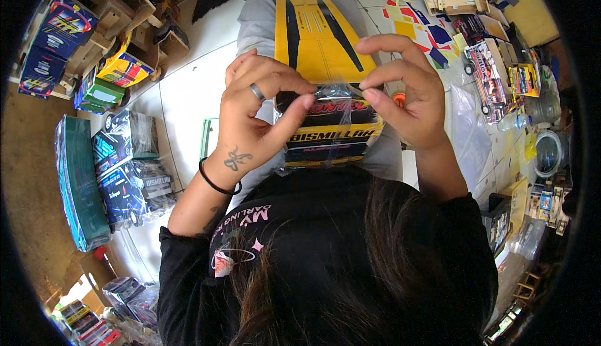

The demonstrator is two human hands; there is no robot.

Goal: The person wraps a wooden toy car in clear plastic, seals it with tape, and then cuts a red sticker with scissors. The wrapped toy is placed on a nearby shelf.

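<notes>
Our left hand (260, 98) and right hand (410, 98) pinch clear film (339, 90) between thumbs and fingertips, at the near end of a yellow-and-black box (316, 30) lying lengthwise at our grey-clad legs (255, 23).

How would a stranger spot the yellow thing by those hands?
Find the grey-trousered legs on the white tiled floor. Between them, by the left hand and right hand, sits a long, yellow, boxy object. Two broad black stripes along its top set it apart from nearby boxes.
</notes>
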